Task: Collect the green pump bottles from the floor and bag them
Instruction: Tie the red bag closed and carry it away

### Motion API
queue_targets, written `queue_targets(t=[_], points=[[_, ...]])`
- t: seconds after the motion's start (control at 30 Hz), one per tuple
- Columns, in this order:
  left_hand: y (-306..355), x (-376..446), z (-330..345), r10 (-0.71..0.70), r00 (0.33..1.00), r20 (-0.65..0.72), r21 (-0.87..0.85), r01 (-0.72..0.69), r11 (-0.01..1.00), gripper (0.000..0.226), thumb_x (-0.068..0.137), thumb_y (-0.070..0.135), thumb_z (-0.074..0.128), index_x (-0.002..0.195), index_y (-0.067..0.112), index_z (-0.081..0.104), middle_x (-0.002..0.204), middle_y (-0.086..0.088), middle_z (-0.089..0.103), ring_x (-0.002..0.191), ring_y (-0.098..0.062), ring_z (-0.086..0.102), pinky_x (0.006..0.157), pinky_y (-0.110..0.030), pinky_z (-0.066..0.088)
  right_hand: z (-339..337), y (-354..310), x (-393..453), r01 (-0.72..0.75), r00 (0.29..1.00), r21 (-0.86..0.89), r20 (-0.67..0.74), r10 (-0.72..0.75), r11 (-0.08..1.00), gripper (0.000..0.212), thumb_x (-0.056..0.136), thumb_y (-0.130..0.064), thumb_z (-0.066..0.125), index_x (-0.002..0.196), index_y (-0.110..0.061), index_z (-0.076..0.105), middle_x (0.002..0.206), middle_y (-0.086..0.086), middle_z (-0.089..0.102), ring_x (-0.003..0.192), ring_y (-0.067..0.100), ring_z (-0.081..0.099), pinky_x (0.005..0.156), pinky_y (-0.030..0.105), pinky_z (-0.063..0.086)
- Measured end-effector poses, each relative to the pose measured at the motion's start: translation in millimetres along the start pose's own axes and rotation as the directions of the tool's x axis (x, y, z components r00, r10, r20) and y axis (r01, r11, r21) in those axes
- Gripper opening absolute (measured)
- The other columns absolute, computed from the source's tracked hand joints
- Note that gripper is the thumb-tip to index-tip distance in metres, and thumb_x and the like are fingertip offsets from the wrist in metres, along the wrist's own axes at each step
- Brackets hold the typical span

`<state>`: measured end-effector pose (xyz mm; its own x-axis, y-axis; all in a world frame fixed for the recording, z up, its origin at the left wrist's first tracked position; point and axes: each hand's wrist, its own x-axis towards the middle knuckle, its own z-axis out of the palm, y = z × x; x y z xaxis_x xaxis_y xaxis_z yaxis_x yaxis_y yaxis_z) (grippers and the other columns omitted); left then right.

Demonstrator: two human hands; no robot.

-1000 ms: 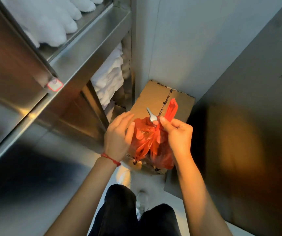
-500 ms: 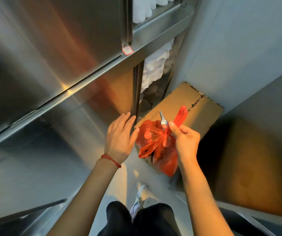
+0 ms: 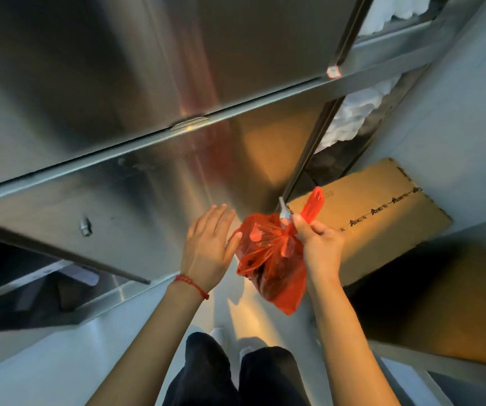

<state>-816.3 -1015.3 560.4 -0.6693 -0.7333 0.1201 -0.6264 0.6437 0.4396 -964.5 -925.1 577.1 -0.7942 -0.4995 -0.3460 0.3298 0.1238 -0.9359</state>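
Right hand [image 3: 319,244] pinches the gathered neck of a red bag [image 3: 271,259], grip closed on it; one bag handle sticks up past the fingers. A pale pump nozzle [image 3: 283,210] pokes out at the bag's mouth, just above the right thumb. Dark shapes show through the plastic; the bottles' colour can't be told. Bag hangs clear of the floor [image 3: 60,367]. Left hand [image 3: 206,247] is open, fingers spread, thumb tip touching the bag's left side, red cord at the wrist. Steel cabinet [image 3: 118,83] to the left, cardboard box [image 3: 382,218] behind the bag.
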Motion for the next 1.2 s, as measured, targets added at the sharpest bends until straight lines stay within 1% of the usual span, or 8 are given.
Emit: queue_targets(t=[0.23,0.4,0.53,0.6,0.67,0.8,1.03,1.2], points=[[0,-70,-15,-0.230,0.969,-0.090,0.068,0.236,0.969,0.048,0.086,0.033,0.036,0.115,0.000,0.057,0.120,-0.022,0.060,0.113,-0.038,0.055,0.092,-0.052,0.044,22,11,-34,0.036,0.966,-0.085,0.258,-0.013,0.996,0.024,0.081,-0.014,0.067,0.057,-0.016,0.073,0.052,0.001,0.068,0.054,0.019,0.056,0.058,0.026,0.047],[-4,-122,-26,-0.417,0.891,-0.177,0.055,0.432,0.900,0.047,0.089,0.036,0.038,0.119,0.003,0.054,0.125,-0.020,0.057,0.117,-0.036,0.052,0.096,-0.050,0.041,38,20,-63,0.053,0.905,-0.154,0.426,0.018,0.987,0.023,0.079,-0.015,0.068,0.056,-0.016,0.073,0.050,0.003,0.063,0.057,0.021,0.050,0.059,0.031,0.042],[-12,-169,-35,-0.553,0.796,-0.247,0.037,0.578,0.815,0.042,0.089,0.031,0.050,0.123,0.006,0.051,0.130,-0.018,0.054,0.124,-0.035,0.046,0.099,-0.049,0.038,57,32,-91,0.104,0.833,-0.196,0.553,0.022,0.975,0.023,0.079,-0.018,0.069,0.061,-0.003,0.070,0.060,0.008,0.069,0.053,0.018,0.050,0.055,0.025,0.043],[-16,-194,-43,-0.608,0.747,-0.269,0.036,0.638,0.769,0.046,0.089,0.036,0.043,0.123,0.005,0.052,0.129,-0.019,0.055,0.122,-0.036,0.047,0.098,-0.050,0.039,68,39,-108,0.119,0.787,-0.210,0.616,0.037,0.970,0.024,0.079,-0.016,0.069,0.062,-0.001,0.069,0.053,-0.002,0.069,0.044,0.013,0.049,0.045,0.016,0.042],[-21,-221,-52,-0.668,0.692,-0.273,0.016,0.698,0.716,0.055,0.091,0.044,0.029,0.125,0.006,0.050,0.131,-0.018,0.053,0.125,-0.035,0.044,0.100,-0.049,0.038,81,48,-129,0.121,0.731,-0.238,0.679,0.076,0.964,0.022,0.080,-0.016,0.068,0.058,-0.012,0.073,0.050,-0.004,0.068,0.041,0.010,0.049,0.043,0.015,0.043],[-34,-276,-71,-0.744,0.582,-0.328,-0.024,0.782,0.623,0.077,0.090,0.055,0.004,0.123,0.004,0.051,0.129,-0.019,0.054,0.123,-0.036,0.047,0.099,-0.050,0.039,108,69,-178,0.147,0.620,-0.298,0.771,0.147,0.943,0.019,0.079,-0.020,0.069,0.061,-0.018,0.075,0.059,-0.003,0.072,0.053,0.018,0.056,0.055,0.026,0.047],[-71,-390,-94,-0.821,0.362,-0.441,-0.111,0.886,0.450,0.044,0.089,0.032,0.047,0.122,0.003,0.053,0.129,-0.020,0.054,0.122,-0.038,0.047,0.097,-0.052,0.039,157,112,-286,0.241,0.442,-0.396,0.857,0.263,0.886,0.013,0.079,-0.027,0.070,0.069,-0.020,0.076,0.070,0.001,0.075,0.064,0.025,0.063,0.075,0.042,0.052],[-103,-478,-119,-0.862,0.228,-0.453,-0.170,0.927,0.334,0.062,0.089,0.048,0.023,0.129,0.007,0.047,0.137,-0.017,0.047,0.130,-0.034,0.038,0.104,-0.048,0.032,195,142,-372,0.310,0.344,-0.382,0.899,0.272,0.870,0.011,0.078,-0.024,0.070,0.070,-0.020,0.075,0.072,0.001,0.076,0.077,0.025,0.070,0.081,0.041,0.055]])
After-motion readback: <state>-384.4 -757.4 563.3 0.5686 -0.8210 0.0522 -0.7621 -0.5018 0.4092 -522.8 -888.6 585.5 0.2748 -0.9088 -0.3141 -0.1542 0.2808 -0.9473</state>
